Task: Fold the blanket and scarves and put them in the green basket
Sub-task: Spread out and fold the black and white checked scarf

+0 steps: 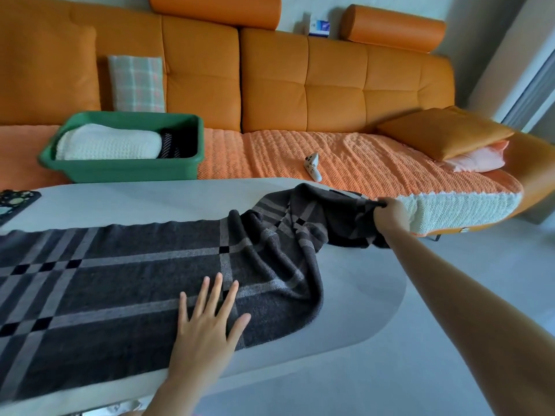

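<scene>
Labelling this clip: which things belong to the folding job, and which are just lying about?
Job: scarf, basket, blanket, left hand, right hand, table.
Lying about: controller, plaid cushion, orange pillow, sofa.

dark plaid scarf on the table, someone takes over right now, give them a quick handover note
Left hand: flat, fingers spread, pressing the dark plaid scarf onto the table.
Right hand: grips the scarf's bunched far end near the table edge.
Green basket on the sofa: holds the folded white blanket and a folded dark item, probably a scarf.
Done: those two are packed.
Left: fold this scarf and put it in the basket.
</scene>
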Demonstrator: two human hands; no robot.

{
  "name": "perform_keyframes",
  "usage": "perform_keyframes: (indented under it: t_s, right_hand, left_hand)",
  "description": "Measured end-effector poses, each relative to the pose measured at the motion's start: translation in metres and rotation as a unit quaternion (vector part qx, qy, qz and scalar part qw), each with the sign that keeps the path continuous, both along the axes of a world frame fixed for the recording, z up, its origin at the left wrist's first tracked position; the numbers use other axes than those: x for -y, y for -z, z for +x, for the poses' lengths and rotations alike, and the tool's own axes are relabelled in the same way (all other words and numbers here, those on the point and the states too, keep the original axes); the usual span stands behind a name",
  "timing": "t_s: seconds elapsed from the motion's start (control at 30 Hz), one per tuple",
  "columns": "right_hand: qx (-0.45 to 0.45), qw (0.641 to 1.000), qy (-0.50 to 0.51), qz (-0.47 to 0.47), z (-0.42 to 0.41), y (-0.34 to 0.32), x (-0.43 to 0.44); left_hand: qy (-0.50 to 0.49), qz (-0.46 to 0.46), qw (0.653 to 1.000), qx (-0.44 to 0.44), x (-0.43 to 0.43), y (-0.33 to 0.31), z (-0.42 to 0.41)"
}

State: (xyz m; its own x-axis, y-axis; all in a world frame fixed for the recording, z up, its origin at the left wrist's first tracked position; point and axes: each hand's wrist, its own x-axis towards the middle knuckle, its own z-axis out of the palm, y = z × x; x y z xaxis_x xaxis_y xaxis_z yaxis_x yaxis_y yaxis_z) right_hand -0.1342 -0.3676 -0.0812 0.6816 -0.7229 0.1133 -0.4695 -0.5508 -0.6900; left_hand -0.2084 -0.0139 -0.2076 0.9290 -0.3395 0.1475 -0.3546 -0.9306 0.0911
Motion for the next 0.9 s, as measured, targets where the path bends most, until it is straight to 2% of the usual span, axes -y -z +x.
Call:
perform_keyframes:
  t_s: [0.1,0.2,0.27,0.33,0.43,0.6,0.73,0.9]
  right_hand:
    - [-0.015,0.987,-0.094,-0.127,-0.008,0.030,-0.016]
    - [0.023,0.946,-0.219,-0.238,-0.024,0.054,-0.048]
    - [0.034,0.917,-0.298,-0.262,-0.033,0.069,-0.066]
    - [0.012,0.915,-0.338,-0.220,-0.038,0.081,-0.080]
    - [-0.035,0.932,-0.328,-0.150,-0.030,0.085,-0.085]
    - [0.002,0.947,-0.308,-0.095,-0.024,0.080,-0.079]
    - [0.000,0.935,-0.316,-0.161,-0.032,0.090,-0.064]
    - [0.005,0.936,-0.300,-0.185,-0.051,0.091,-0.047]
  left_hand:
    - [-0.002,0.006,1.000,0.001,0.000,0.001,0.000]
    - [-0.001,0.011,1.000,0.011,0.000,0.001,-0.001]
    - [-0.004,0.012,1.000,0.016,0.000,0.001,-0.001]
    - [-0.007,0.013,1.000,0.018,0.000,0.001,-0.001]
    - [-0.005,0.007,1.000,0.019,0.000,0.001,-0.001]
    - [-0.005,0.001,1.000,0.023,0.000,0.000,-0.001]
    - [-0.003,-0.002,1.000,0.029,0.000,0.001,-0.001]
    - [-0.003,0.000,1.000,0.030,0.000,0.003,-0.001]
